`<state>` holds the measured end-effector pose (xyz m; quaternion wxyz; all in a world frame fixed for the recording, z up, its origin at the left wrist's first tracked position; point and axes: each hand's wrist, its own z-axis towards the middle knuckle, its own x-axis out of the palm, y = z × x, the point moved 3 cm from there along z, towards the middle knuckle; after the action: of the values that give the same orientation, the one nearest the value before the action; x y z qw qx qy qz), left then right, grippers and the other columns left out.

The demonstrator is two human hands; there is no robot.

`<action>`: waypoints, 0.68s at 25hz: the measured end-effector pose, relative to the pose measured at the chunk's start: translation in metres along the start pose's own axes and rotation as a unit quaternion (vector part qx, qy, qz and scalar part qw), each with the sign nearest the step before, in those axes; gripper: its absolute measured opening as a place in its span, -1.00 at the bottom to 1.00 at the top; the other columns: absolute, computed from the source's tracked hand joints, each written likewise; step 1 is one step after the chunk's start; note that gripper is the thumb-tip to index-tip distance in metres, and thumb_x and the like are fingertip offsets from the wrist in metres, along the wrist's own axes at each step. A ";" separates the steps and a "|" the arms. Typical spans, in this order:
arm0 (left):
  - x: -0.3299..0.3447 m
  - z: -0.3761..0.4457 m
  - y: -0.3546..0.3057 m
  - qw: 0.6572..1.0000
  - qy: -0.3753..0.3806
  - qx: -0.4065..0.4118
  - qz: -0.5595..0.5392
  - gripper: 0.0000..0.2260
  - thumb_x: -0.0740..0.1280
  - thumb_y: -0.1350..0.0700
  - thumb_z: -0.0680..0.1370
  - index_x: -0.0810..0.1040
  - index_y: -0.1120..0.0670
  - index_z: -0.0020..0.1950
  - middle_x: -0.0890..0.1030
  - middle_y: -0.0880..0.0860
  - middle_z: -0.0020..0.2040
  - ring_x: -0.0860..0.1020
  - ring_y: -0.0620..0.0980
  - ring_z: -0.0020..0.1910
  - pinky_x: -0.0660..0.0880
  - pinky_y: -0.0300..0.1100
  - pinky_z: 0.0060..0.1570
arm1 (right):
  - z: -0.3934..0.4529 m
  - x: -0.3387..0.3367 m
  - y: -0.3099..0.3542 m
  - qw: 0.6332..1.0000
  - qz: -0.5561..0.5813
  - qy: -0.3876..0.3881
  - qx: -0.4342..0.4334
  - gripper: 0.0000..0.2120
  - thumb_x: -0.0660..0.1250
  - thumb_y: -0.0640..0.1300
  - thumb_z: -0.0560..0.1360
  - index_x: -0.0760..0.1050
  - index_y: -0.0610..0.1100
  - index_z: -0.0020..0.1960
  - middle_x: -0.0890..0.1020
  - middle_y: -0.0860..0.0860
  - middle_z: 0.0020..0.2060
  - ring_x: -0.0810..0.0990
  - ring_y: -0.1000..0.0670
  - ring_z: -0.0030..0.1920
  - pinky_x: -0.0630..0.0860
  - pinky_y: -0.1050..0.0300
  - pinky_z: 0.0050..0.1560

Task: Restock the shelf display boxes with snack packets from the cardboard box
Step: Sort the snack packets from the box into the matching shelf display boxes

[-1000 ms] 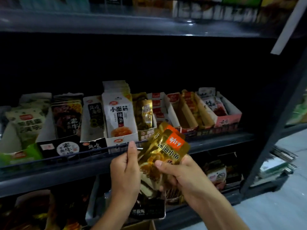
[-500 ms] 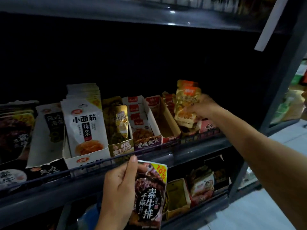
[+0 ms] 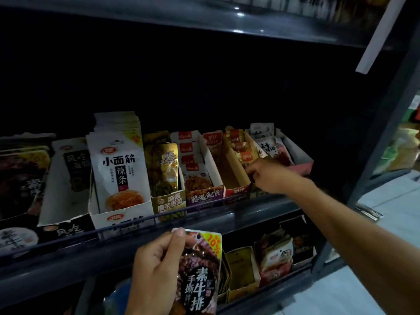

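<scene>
Head view shows the dark metal shelf (image 3: pixel 204 214) carrying a row of open display boxes behind a wire front rail. The cardboard supply box is not in view, so its remaining content cannot be judged.

Fill status, largest unit first:

1. White display box (image 3: pixel 122 214), left of centre: tall white packets stand in a dense stack. It reads as full.
2. Pink display box (image 3: pixel 300 163), far right of the row: white and pink packets fill the rear; the front portion is hidden by the arm.
3. Purple-front box (image 3: pixel 203 196): 4 or more packets with red tabs stand in file. It reads as well stocked.
4. Red-front box (image 3: pixel 236 189), centre right: bare cardboard floor shows, with only 1 red-tabbed packet visible at the back. This unit is judged the most in need of stock.
5. Gold box (image 3: pixel 167 201): gold packets stand upright, near full.

Between units 4 and 2, a row of orange-tabbed packets (image 3: pixel 244 153) stands in its own box.

Hand status:

- Right hand (image 3: pixel 270 173) is extended to the front of the orange-tabbed row, fingers curled downward at the box edge. Whether it grips a packet cannot be told.
- Left hand (image 3: pixel 156 267) holds 1 dark packet (image 3: pixel 201 273) with a yellow corner flash, thumb over its top edge, below the shelf rail and not yet placed.

Judgement: restocking is partly complete; the held dark packet and the red-front box remain outstanding.
</scene>
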<state>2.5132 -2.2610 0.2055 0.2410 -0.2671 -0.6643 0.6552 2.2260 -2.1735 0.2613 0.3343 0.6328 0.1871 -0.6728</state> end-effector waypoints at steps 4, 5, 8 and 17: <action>-0.013 -0.010 -0.012 0.997 0.006 -0.010 -0.077 -0.66 0.28 0.40 0.56 0.73 0.02 -0.08 0.74 0.03 -0.11 0.71 0.00 -0.16 0.63 -0.14 -0.27 | -0.085 0.000 0.049 0.940 0.291 -0.167 -0.060 -0.92 0.30 -0.16 0.59 0.56 -0.04 0.01 0.65 0.04 -0.14 0.63 0.05 -0.12 0.58 0.14 -0.12; -0.017 -0.013 -0.016 0.996 -0.001 0.001 -0.089 -0.64 0.27 0.44 0.55 0.72 0.03 -0.04 0.74 0.03 -0.10 0.71 -0.02 -0.16 0.61 -0.21 -0.31 | -0.110 0.006 0.070 0.906 0.410 -0.086 -0.064 -0.90 0.29 -0.05 0.60 0.57 -0.02 0.03 0.66 0.06 -0.12 0.65 0.06 -0.10 0.60 0.14 -0.07; -0.037 -0.027 -0.028 0.992 -0.026 0.049 -0.115 -0.54 0.28 0.48 0.51 0.63 -0.05 0.14 0.73 0.01 -0.02 0.70 -0.05 -0.08 0.59 -0.28 -0.27 | -0.175 0.030 0.127 0.787 0.599 0.136 -0.054 -0.82 0.37 -0.11 0.55 0.58 -0.05 0.15 0.71 -0.02 0.01 0.68 -0.02 0.04 0.62 0.05 0.09; -0.119 -0.087 -0.029 0.997 0.035 -0.016 -0.069 -0.76 0.39 0.34 0.53 0.64 0.09 0.13 0.73 0.09 -0.01 0.70 0.05 0.00 0.61 -0.01 0.04 | -0.231 0.011 0.202 0.753 0.638 0.159 0.035 -0.88 0.37 -0.17 0.55 0.67 -0.08 0.03 0.73 -0.08 -0.05 0.71 -0.09 -0.06 0.63 -0.03 0.02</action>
<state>2.6587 -2.2765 0.2398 0.3046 -0.2472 -0.6825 0.6167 2.5331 -2.1624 0.2558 0.6289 0.7144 -0.2334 -0.1990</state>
